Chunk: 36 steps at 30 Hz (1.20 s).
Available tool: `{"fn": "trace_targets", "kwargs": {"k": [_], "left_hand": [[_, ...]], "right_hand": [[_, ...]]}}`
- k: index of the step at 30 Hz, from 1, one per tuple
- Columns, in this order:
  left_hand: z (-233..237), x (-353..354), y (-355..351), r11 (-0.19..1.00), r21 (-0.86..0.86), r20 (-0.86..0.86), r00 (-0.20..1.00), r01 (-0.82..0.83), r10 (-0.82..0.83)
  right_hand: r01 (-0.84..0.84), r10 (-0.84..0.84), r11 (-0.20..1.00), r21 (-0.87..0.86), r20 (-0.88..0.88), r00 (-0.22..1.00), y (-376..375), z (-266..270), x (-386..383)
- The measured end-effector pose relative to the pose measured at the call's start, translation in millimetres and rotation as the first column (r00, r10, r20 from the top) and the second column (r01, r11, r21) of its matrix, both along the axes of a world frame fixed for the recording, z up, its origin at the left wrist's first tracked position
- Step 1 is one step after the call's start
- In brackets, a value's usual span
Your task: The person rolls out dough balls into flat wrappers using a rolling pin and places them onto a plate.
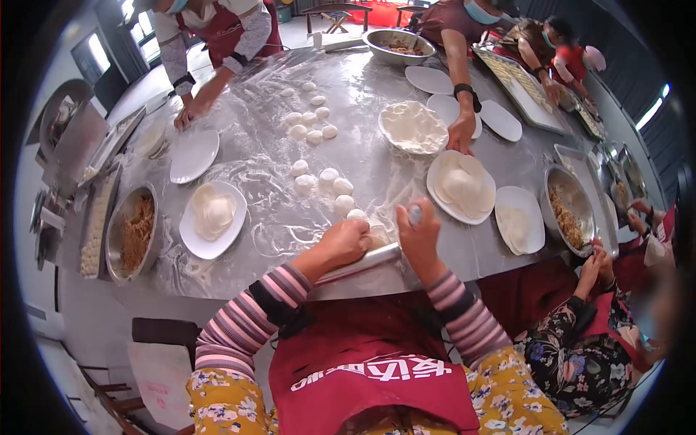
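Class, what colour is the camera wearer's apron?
The apron is deep red with white lettering, best seen in the head view.

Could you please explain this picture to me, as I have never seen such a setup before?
There is no robot here: a camera on a person's head looks forward and down, and its lens bends the edges. This is the only view. The striped sleeves lead to the wearer's own hands. The right hand grips one end of a metal rolling pin; the left hand is curled at some dough, its fingertips hidden. On the floury table lie dough lumps, a dish of flour, plates of thin rounds and bowls of brown mix. The other hands, such as the one reaching in, belong to co-workers.
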State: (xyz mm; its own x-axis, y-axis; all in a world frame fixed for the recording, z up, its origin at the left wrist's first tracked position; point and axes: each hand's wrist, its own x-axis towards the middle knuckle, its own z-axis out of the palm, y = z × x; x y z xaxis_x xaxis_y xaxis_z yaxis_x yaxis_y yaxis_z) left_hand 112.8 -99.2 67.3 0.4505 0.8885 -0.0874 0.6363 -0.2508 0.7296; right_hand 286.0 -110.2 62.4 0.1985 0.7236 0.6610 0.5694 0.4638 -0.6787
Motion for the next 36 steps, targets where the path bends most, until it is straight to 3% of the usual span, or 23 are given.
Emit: {"fn": "trace_targets", "kwargs": {"k": [4,7,10,11,12,13,14,15,16,18,19,20,22,24,25,27,29,31,33,36], "left_hand": [[-18.7,-18.6,-5.0,0.997,-0.077,0.088,0.996,0.018,-0.011],[-12.9,-19.8,-14.8,0.987,-0.144,0.12,0.991,0.072,-0.055],[-8.5,-12.0,-11.5,0.997,0.072,0.056,0.998,-0.033,0.029],[-12.8,-16.9,-13.7,0.997,0.076,0.049,0.999,-0.023,0.019],[-10.9,-20.3,-11.5,0.999,0.042,0.011,1.0,-0.014,0.014],[-7.6,-14.0,-1.2,1.0,0.026,-0.008,1.0,0.016,-0.016],[-6.3,-8.9,-2.8,0.998,0.054,-0.059,0.998,0.028,-0.025],[-3.5,-6.3,-8.6,0.996,0.079,-0.11,0.994,0.028,-0.019],[6.1,-1.8,-13.1,0.999,0.044,-0.121,0.992,0.027,-0.022],[7.8,6.2,-20.6,0.999,-0.002,-0.139,0.99,0.032,-0.032],[2.7,8.8,-22.5,0.998,0.064,-0.078,0.997,-0.017,0.022],[-0.8,7.7,-24.4,0.989,0.128,-0.019,0.997,-0.07,0.073],[-5.7,4.7,-28.5,0.985,0.147,-0.002,0.996,-0.091,0.093],[-9.2,6.9,-30.6,0.978,0.162,0.055,0.99,-0.134,0.127],[-8.8,9.0,-33.0,0.979,0.156,0.059,0.99,-0.133,0.126],[-3.4,7.4,-32.3,0.983,0.114,0.067,0.988,-0.143,0.136],[-1.7,7.4,-32.0,0.982,0.128,0.051,0.99,-0.138,0.133],[-0.3,9.5,-30.1,0.98,0.134,0.049,0.989,-0.148,0.143],[-0.3,8.0,-31.7,0.986,0.085,0.056,0.989,-0.144,0.14],[-4.8,7.3,-29.3,0.988,0.057,0.095,0.986,-0.144,0.138]], "right_hand": [[0.05,-0.05,0.999,-0.014,0.025,0.998,-49.2,-2.2,13.9],[0.042,-0.053,0.992,-0.116,-0.091,0.994,-43.7,-12.8,11.9],[0.084,-0.084,0.996,0.027,0.016,0.996,5.2,-8.1,-4.7],[0.089,-0.124,0.987,0.132,0.292,0.948,13.7,-13.8,-7.7],[0.077,-0.206,0.965,0.25,0.548,0.81,25.7,-14.3,-5.6],[0.059,-0.095,0.988,0.143,0.261,0.961,19.5,-18.2,-6.2],[0.052,-0.103,0.982,0.181,0.287,0.952,7.2,-16.7,-0.3],[0.017,-0.022,0.994,0.109,0.042,0.999,-3.9,-11.9,3.2],[0.024,-0.03,0.993,0.116,0.049,0.998,-15.0,-9.3,7.4],[-0.107,0.103,0.989,-0.105,-0.041,0.994,-36.2,6.4,14.6],[-0.18,0.172,0.961,-0.212,-0.058,0.983,-43.6,9.7,20.2],[-0.171,0.16,0.962,-0.211,-0.07,0.985,-45.8,6.0,25.4],[-0.269,0.236,0.96,-0.073,-0.303,0.923,-43.1,-1.0,43.2],[-0.257,0.152,0.966,-0.008,-0.789,0.595,-31.8,10.3,79.9],[-0.256,0.147,0.967,-0.014,-0.787,0.599,-26.9,18.4,93.3],[-0.303,0.158,0.953,0.002,-0.856,0.492,-19.6,30.7,108.2],[-0.522,0.297,0.839,-0.151,-0.678,0.673,-25.1,19.5,100.2],[-0.629,0.417,0.743,-0.228,-0.577,0.702,-35.4,-4.2,68.4],[-0.606,0.447,0.751,-0.263,-0.473,0.759,-45.7,7.0,42.8],[-0.336,0.259,0.904,-0.263,-0.287,0.922,-52.9,11.1,22.6]]}}
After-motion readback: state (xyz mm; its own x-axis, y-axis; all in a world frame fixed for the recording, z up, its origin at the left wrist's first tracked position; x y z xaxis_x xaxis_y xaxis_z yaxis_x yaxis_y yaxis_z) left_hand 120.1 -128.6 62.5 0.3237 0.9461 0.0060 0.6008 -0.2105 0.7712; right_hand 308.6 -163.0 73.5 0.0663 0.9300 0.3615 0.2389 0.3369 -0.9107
